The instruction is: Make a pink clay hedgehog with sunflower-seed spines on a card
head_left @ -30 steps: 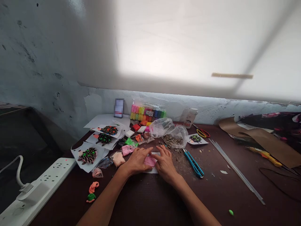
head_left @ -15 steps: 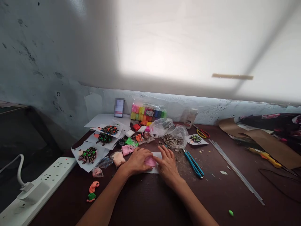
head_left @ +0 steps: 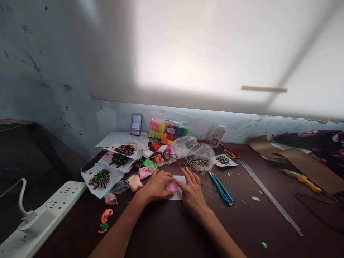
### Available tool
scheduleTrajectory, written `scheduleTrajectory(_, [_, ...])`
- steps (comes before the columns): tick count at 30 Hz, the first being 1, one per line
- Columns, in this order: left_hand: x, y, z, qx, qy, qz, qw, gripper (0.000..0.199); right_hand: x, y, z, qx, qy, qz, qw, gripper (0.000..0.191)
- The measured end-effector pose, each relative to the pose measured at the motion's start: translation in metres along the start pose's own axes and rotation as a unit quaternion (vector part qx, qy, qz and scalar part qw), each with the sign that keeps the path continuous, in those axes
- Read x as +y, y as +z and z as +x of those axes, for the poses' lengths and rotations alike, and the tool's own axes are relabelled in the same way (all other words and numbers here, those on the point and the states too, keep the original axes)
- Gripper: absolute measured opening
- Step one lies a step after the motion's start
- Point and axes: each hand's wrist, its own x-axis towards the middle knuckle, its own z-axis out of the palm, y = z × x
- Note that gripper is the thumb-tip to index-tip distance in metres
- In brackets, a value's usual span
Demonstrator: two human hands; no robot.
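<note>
A flat piece of pink clay (head_left: 171,186) lies on a small white paper (head_left: 177,195) between my hands. My left hand (head_left: 159,184) rests at the clay's left side, its fingers curved along the edge and nothing gripped. On the right, my right hand (head_left: 192,188) has its fingers spread over the paper, the index finger touching the clay's right edge. Behind the hands, a clear bag of sunflower seeds (head_left: 200,160) lies open. Pink clay in a wrapper (head_left: 145,172) sits just beyond my left hand.
Seed-covered hedgehog figures (head_left: 100,179) lie on papers at left, near a white power strip (head_left: 63,200). Blue-handled tool (head_left: 221,188), scissors (head_left: 231,153), glue sticks (head_left: 271,197) and a yellow glue gun (head_left: 303,179) are at right. A bottle (head_left: 217,137) stands behind.
My right hand's fingers have shifted slightly to the right at the clay's edge. My left hand stays almost in place.
</note>
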Motion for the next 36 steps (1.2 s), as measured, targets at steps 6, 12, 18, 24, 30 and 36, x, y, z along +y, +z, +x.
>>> scheduleTrajectory(6, [-0.0007, 0.0012, -0.0004, -0.008, -0.002, -0.007, 1.000, 0.032, 0.0017, 0.0054, -0.0028, 0.012, -0.011, -0.014, 1.000, 0.030])
scheduleTrajectory(12, [-0.0009, 0.0018, -0.0012, 0.002, 0.010, 0.004, 1.000, 0.028, 0.0019, 0.0055, -0.0047, 0.028, 0.011, -0.010, 0.999, 0.032])
scheduleTrajectory(18, [-0.0021, 0.0031, -0.0012, 0.005, 0.011, 0.000, 1.000, 0.032, 0.0024, 0.0066, -0.0033, 0.022, 0.008, -0.005, 1.000, 0.029])
scheduleTrajectory(24, [-0.0010, 0.0023, -0.0011, 0.001, 0.005, 0.005, 1.000, 0.031, 0.0010, 0.0072, -0.0041, 0.043, 0.012, 0.003, 0.999, 0.025])
scheduleTrajectory(30, [-0.0009, 0.0018, -0.0018, 0.008, 0.013, -0.003, 1.000, 0.029, 0.0000, 0.0026, -0.0059, 0.056, -0.046, 0.028, 0.997, 0.025])
scheduleTrajectory(36, [-0.0013, 0.0017, -0.0018, 0.006, 0.008, -0.001, 1.000, 0.028, 0.0034, 0.0084, -0.0051, 0.049, -0.066, -0.003, 0.997, 0.021])
